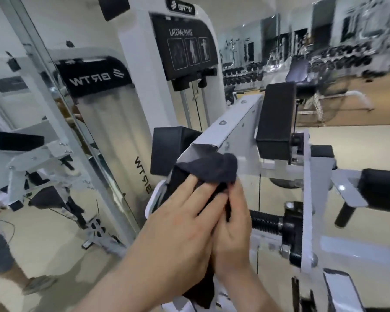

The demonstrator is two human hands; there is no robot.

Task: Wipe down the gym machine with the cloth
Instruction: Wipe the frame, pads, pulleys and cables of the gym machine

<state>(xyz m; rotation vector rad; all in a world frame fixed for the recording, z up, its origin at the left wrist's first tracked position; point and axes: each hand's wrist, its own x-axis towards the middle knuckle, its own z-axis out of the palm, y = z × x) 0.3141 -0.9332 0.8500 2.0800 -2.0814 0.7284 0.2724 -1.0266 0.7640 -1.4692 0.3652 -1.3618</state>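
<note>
On the left side stands a big mirror, and the white machine shows in it. Next to the mirror is the tall white gym machine. It has a black sign that says LATERAL RAISE. A black pad sits lower down, just beside a white metal arm of the machine.

The dark cloth is bunched up on the near end of that white arm. Part of it hangs down between the two hands. The left hand lies flat on the cloth with its fingers straight, pressing on it. The right hand is just beside it and partly under it. Its fingers point up, straight, and touch the cloth too.

To the right is another black pad on the machine. Far off on the right are blurry racks of weights.
</note>
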